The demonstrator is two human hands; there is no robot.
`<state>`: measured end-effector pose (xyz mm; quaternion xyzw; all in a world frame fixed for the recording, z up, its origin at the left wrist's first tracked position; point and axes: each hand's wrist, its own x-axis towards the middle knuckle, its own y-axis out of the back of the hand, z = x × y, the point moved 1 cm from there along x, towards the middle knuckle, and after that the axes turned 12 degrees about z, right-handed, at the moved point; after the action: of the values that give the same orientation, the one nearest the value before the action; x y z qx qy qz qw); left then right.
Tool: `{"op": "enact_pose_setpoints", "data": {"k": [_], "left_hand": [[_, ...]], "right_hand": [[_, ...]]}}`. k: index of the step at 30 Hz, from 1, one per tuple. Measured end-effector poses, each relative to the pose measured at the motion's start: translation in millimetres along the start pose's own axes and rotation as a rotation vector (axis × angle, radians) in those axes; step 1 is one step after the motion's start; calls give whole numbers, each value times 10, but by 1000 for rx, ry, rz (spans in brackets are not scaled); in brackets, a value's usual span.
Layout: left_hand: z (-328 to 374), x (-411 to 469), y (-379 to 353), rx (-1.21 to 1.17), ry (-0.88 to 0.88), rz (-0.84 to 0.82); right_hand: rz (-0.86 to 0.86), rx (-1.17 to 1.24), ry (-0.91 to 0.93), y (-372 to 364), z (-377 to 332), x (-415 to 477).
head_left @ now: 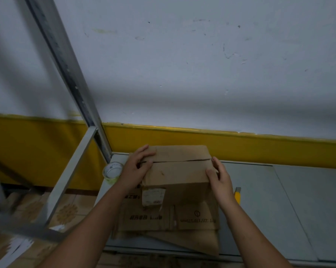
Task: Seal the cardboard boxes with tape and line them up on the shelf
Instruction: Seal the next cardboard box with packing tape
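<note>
A brown cardboard box [179, 171] stands on the grey shelf [259, 190], its two top flaps folded down with a dark seam running across the middle. My left hand [137, 167] lies on the box's left end, fingers spread over the flaps and pressing them down. My right hand [220, 177] holds the box's right end, thumb on top and fingers down the side. A roll of clear tape [112, 172] sits on the shelf just left of the box, beside my left wrist.
Flattened cardboard boxes [171, 225] lie on the shelf in front of the standing box. A yellow utility knife [237, 196] lies to the right of my right wrist. A grey metal shelf upright [66, 74] and crossbar stand at the left. A white and yellow wall is behind.
</note>
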<state>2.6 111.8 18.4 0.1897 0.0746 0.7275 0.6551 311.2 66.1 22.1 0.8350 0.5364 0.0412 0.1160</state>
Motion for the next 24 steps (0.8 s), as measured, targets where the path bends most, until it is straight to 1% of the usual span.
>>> {"op": "enact_pose_setpoints", "data": {"k": [3, 4, 6, 8, 9, 11, 13, 18, 20, 24], "left_hand": [[49, 18, 49, -25, -31, 29], [47, 22, 77, -58, -28, 66], [-54, 50, 154, -76, 20, 212], [-337, 98, 262, 52, 125, 354], [-527, 123, 332, 153, 184, 367], [-863, 126, 465, 392, 240, 262], [-1098, 119, 560, 608, 223, 98], [-1412, 153, 613, 950, 193, -190], [-1517, 129, 638, 1036, 160, -200], [-1457, -5, 683, 1080, 86, -98]], "right_hand": [[-5, -42, 45, 20, -62, 23], [-9, -51, 53, 30, -80, 33], [-3, -68, 69, 49, -110, 45], [18, -76, 84, 65, -129, 49], [28, -76, 84, 71, -133, 51], [34, -74, 79, 77, -137, 48], [39, -82, 79, 76, -151, 34], [59, -71, 54, 73, -192, 20], [67, -62, 45, 89, -201, 21], [74, -57, 43, 135, -203, 4]]}}
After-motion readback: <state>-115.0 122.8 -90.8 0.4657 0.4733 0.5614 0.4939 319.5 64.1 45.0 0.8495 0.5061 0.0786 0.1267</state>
